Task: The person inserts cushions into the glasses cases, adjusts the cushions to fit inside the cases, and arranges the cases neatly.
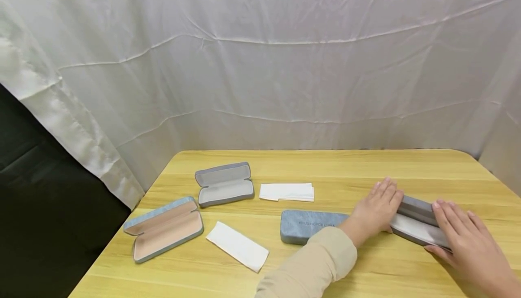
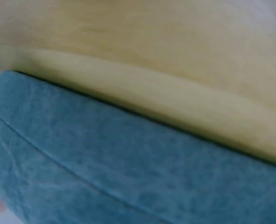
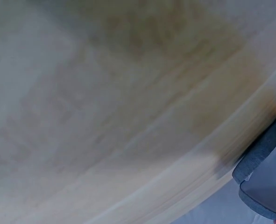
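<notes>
The left hand (image 1: 374, 210) lies over the left end of an open grey case (image 1: 419, 212), fingers straight and together across the lid with the thumb low on the near side, holding that end. The right hand (image 1: 468, 239), toward 4 o'clock, has its fingers over the lid and its thumb at the near rim, so the case's right end is held between them. The case rests on the wooden table (image 1: 350, 164), its long side running from 10 to 4 o'clock, lid part raised along the far edge above a pale inside; whether that paleness is lining or something laid in it, I cannot tell. A beige sleeve (image 1: 309, 266) covers the left forearm. Taking the held case as the clock's centre, a closed blue case (image 1: 309, 226) sits at 9 o'clock, partly hidden by that arm; it also fills the lower part of the left wrist view. Between 9 and 10 come the far folded cloth (image 1: 286, 192), white, then a gaping second grey case (image 1: 225, 188). Just below 9 lies the near folded cloth (image 1: 238, 246), also white, and well beyond it, at 9, an open blue case (image 1: 168, 239) with pinkish lining. A pale curtain (image 1: 277, 76) hangs at 12.
</notes>
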